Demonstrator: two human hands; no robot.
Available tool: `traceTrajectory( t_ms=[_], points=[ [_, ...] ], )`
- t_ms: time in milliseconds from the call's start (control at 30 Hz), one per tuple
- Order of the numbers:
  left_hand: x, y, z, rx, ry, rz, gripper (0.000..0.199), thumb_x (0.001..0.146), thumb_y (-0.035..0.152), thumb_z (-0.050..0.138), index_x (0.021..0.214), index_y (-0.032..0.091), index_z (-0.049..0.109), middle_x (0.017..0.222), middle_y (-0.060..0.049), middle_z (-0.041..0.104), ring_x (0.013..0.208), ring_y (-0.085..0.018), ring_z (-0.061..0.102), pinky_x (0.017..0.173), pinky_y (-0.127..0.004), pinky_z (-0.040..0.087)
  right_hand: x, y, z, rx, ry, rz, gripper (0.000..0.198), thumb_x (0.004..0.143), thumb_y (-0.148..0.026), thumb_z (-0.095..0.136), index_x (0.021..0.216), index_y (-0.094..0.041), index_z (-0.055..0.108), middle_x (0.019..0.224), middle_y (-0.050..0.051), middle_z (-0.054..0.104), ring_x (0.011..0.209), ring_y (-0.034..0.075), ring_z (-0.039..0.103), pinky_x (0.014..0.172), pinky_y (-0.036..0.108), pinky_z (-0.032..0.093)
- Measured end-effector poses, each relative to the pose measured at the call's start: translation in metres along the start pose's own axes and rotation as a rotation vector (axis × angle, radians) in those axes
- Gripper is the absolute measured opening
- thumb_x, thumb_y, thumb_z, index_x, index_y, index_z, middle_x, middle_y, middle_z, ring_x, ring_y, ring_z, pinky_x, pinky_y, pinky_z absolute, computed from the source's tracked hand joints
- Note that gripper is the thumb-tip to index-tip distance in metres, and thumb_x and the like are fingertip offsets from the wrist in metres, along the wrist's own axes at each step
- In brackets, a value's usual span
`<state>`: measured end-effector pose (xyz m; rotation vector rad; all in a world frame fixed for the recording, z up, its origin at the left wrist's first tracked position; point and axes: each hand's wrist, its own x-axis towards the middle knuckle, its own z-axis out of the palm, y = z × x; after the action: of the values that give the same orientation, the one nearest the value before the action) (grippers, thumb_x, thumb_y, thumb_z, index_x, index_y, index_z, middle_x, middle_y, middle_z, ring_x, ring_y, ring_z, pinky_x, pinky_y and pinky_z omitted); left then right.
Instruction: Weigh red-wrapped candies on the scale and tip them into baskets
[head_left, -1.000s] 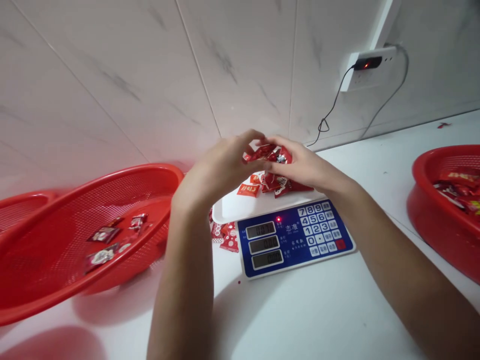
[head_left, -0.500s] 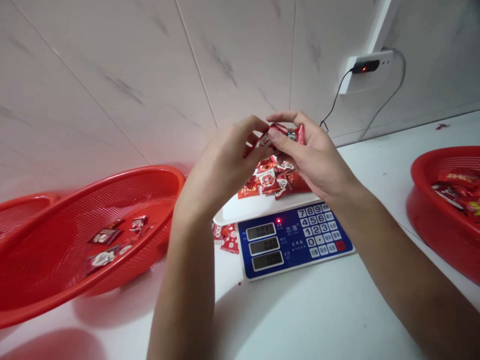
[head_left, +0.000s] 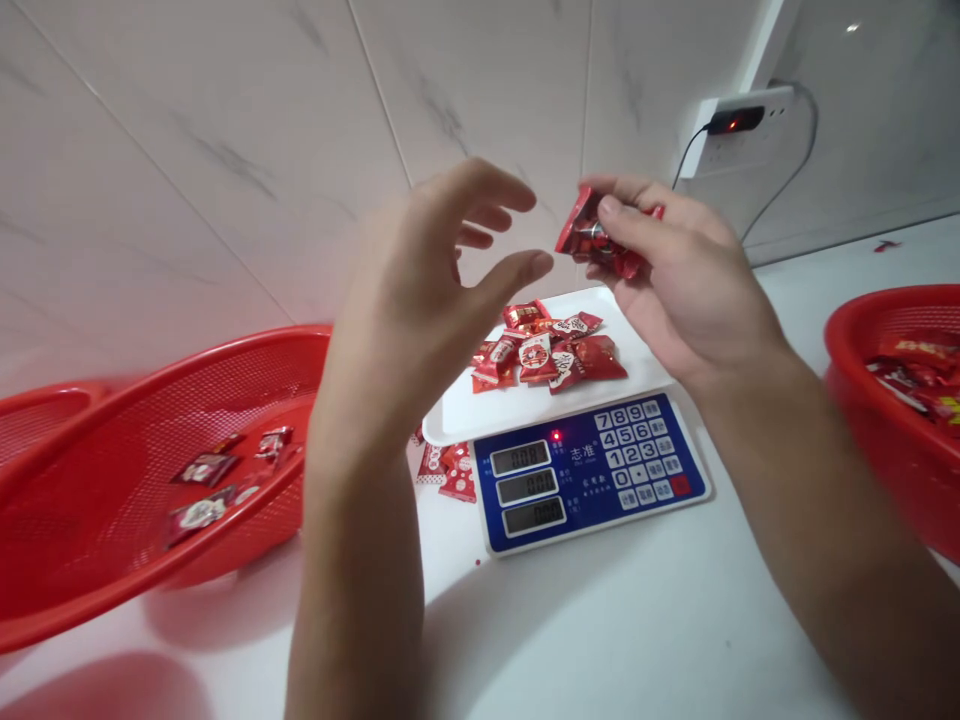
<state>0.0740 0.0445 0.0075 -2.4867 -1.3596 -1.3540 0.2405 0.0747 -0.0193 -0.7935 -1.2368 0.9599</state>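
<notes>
Red wrapped candies (head_left: 611, 240) are pinched between the thumb and fingers of my right hand (head_left: 682, 270), raised above the scale; their exact number is hidden. My left hand (head_left: 427, 280) is beside it with thumb and fingers apart, holding nothing. Beneath both hands stands a digital scale (head_left: 585, 475) with a blue keypad panel and lit red dot. On its white tray (head_left: 480, 415) lies a pile of red and white wrapped candies (head_left: 536, 355).
To the left, a red mesh basket (head_left: 187, 400) holds several candies (head_left: 206, 510), with another red basket (head_left: 52, 410) behind it. A red basket (head_left: 855, 330) of candies stands at right. Red packets (head_left: 454, 470) lie beside the scale. A wall socket (head_left: 739, 130) has a plug and cables.
My hands have moved apart. The left has let go and opened, shifting left, while the right has drawn up and right with the candies. The pile on the tray is more exposed.
</notes>
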Motion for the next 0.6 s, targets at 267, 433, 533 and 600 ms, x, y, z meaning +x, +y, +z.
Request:
traceTrajectory(
  t_ms=[267,433,533,600],
  points=[
    [-0.005,0.018,-0.004,-0.047,-0.085,0.064,0.018,0.09,0.023,0.07,0.108,0.021,0.065,0.104,-0.001,0.073,0.099,-0.018,0.069,0.09,-0.03,0.055,-0.023,-0.018,0.008,0.125,-0.16,-0.132,0.008,0.099,-0.019,0.053,0.106,-0.018,0.056,0.085,0.001,0.063,0.088,0.014,0.066,0.086,0.026,0.056],
    [-0.005,0.017,-0.005,-0.032,-0.092,0.053,0.018,0.089,0.021,0.07,0.105,0.026,0.064,0.103,0.001,0.073,0.099,-0.021,0.069,0.09,-0.035,0.055,-0.023,-0.012,0.008,0.116,-0.2,-0.15,0.019,0.096,-0.024,0.061,0.112,-0.015,0.056,0.086,0.001,0.062,0.084,0.013,0.065,0.084,0.024,0.055],
    [-0.005,0.018,-0.005,-0.039,-0.112,0.032,0.015,0.091,0.021,0.066,0.103,0.029,0.064,0.105,0.002,0.073,0.1,-0.021,0.068,0.091,-0.035,0.055,-0.023,-0.011,0.008,0.112,-0.192,-0.142,0.014,0.098,-0.022,0.058,0.11,-0.016,0.057,0.084,0.0,0.063,0.081,0.012,0.065,0.082,0.024,0.055],
    [-0.005,0.019,-0.005,-0.048,-0.114,0.037,0.014,0.091,0.022,0.067,0.103,0.028,0.064,0.106,0.002,0.072,0.1,-0.02,0.068,0.09,-0.034,0.055,-0.023,-0.012,0.008,0.109,-0.201,-0.121,0.012,0.098,-0.022,0.057,0.109,-0.018,0.057,0.084,0.0,0.063,0.081,0.012,0.065,0.082,0.024,0.055]
  ],
)
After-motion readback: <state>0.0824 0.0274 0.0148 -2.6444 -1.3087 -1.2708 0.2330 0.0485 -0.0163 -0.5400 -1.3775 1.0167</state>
